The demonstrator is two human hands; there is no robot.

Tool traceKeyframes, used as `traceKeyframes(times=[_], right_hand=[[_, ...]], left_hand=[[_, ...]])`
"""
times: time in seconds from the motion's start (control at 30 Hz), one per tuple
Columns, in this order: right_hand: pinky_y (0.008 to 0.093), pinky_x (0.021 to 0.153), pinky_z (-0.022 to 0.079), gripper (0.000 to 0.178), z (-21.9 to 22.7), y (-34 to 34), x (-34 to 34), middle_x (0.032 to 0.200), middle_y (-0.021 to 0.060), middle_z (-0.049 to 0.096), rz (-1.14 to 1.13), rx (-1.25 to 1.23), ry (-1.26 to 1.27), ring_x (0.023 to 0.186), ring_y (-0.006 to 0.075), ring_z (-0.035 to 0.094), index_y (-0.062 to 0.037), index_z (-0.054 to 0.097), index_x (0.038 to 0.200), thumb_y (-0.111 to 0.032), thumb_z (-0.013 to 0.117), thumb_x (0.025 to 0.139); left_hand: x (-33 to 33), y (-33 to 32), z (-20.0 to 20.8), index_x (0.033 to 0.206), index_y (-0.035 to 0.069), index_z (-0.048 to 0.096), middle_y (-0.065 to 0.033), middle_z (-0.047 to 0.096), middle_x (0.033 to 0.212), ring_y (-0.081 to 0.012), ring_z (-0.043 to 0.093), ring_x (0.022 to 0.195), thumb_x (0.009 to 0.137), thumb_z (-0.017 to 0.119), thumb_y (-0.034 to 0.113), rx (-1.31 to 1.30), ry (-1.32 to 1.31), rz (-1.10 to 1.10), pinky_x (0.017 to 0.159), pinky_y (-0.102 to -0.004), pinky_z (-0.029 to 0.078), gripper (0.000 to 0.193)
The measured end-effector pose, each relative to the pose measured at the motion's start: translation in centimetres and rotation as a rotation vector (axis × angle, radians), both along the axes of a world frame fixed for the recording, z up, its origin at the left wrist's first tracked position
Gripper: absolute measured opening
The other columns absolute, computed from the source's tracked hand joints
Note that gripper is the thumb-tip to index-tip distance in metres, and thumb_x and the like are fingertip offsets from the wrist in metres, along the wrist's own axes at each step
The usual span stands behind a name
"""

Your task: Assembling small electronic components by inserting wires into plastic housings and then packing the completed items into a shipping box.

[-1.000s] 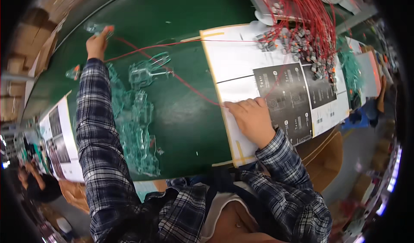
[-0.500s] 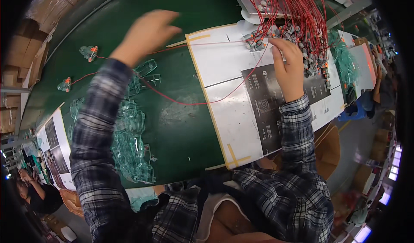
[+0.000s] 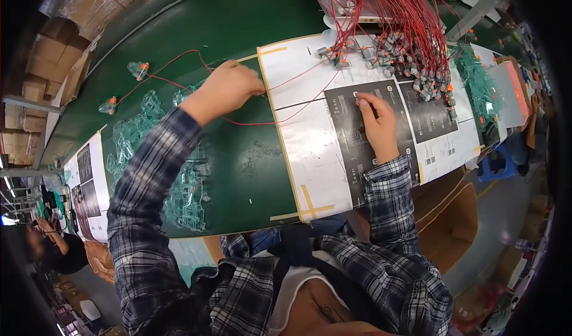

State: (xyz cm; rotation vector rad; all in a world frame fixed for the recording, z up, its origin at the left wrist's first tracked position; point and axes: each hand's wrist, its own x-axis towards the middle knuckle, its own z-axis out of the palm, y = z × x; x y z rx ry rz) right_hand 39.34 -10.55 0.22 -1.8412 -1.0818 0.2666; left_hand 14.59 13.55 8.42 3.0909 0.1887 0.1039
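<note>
My left hand [image 3: 229, 91] hangs over the green table with its fingers curled at the red wires [image 3: 298, 79], which seem to pass through them. On one side, the wires run to two connectors with clear covers and orange parts, a connector [image 3: 139, 70] and a lower connector [image 3: 108, 105]. Their other ends reach grey connectors [image 3: 333, 57] at the upper edge of the white sheet [image 3: 298, 151]. Above the black printed panel [image 3: 351, 127], my right hand [image 3: 378, 124] pinches a small white piece [image 3: 356, 94]; its exact kind cannot be made out.
Clear greenish plastic shells [image 3: 185, 199] lie heaped left of the sheet. A large bundle of red wires [image 3: 399, 14] with grey connector ends lies at the upper right. More clear shells [image 3: 479, 85] are farther right. An open cardboard box [image 3: 447, 217] stands below the table edge.
My left hand has moved right and down, its fingers now curled at the wires. My right hand has come down from the grey connectors to the black panel. The whole view has shifted slightly.
</note>
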Motion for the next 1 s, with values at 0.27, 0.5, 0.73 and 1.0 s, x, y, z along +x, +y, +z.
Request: traceKeyframes(times=[0.27, 0.5, 0.73, 1.0], right_hand=[[0.0257, 0.072, 0.047, 0.019, 0.7, 0.8, -2.1, 0.095, 0.0048, 0.069, 0.139, 0.030, -0.186, 0.079, 0.0157, 0.059, -0.0028, 0.070, 0.105, -0.008, 0.059, 0.091], [0.0276, 0.070, 0.048, 0.022, 1.2, 5.4, -1.2, 0.098, 0.0067, 0.068, -0.041, 0.040, -0.056, 0.079, 0.0167, 0.059, -0.0033, 0.068, 0.108, -0.010, 0.062, 0.089], [0.0357, 0.078, 0.049, 0.029, -0.3, 9.7, 3.5, 0.101, 0.0096, 0.067, 0.060, -0.042, -0.510, 0.089, 0.0306, 0.063, -0.0060, 0.066, 0.112, -0.006, 0.061, 0.083], [0.0334, 0.079, 0.048, 0.031, 0.9, 6.8, 1.7, 0.104, 0.0116, 0.068, 0.047, -0.188, -1.012, 0.092, 0.0316, 0.062, -0.0070, 0.065, 0.116, -0.020, 0.060, 0.089]], left_hand=[[-9.7, 1.3, 5.9, 0.087, 0.012, 0.068, -0.0020, 0.063, 0.085, -0.0234, 0.059, 0.086, 0.075, 0.064, 0.011, 0.230, -0.054, 0.167, 0.089, -0.0391, 0.046, 0.013], [-10.2, 13.6, 5.0, 0.106, 0.011, 0.070, -0.0052, 0.069, 0.101, -0.0267, 0.064, 0.085, 0.092, 0.058, 0.027, 0.021, -0.381, 0.752, 0.073, -0.0358, 0.049, 0.025], [-9.5, 10.8, 4.3, 0.115, 0.013, 0.066, -0.0016, 0.065, 0.116, -0.0244, 0.063, 0.101, 0.091, 0.059, 0.028, 0.211, -0.325, 0.634, 0.086, -0.0366, 0.048, 0.030], [-19.4, -7.1, 6.3, 0.112, 0.007, 0.067, -0.0084, 0.065, 0.116, -0.0280, 0.059, 0.107, 0.083, 0.067, 0.014, -0.041, -0.373, 0.576, 0.094, -0.0374, 0.045, 0.029]])
